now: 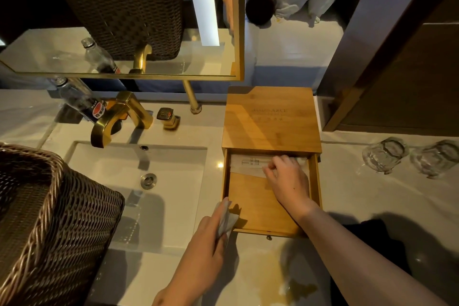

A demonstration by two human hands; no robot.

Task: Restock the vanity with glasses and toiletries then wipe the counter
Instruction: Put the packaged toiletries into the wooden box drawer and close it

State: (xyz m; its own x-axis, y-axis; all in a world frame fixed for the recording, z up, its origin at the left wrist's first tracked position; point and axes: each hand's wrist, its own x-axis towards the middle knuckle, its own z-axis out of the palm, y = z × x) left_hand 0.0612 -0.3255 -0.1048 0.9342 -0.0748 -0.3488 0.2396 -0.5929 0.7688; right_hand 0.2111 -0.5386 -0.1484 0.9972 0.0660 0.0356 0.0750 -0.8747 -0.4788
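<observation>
Bamboo drawer (258,208) open; right hand (285,176) pinches "T"-marked packet (248,165), left hand (211,236) grips sachet (227,218) (box lettering illegible).

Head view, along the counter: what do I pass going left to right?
Wicker basket → gold faucet → wooden drawer box → first upturned glass → second upturned glass.

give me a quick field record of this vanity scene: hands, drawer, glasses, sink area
left hand: holds a white packet at the drawer's front left corner
right hand: inside the drawer, fingers on white toiletry packets at the back
drawer: wooden box's, pulled open
glasses: two, on the counter right of the box
sink area: gold faucet, plastic bottle, wicker basket
</observation>
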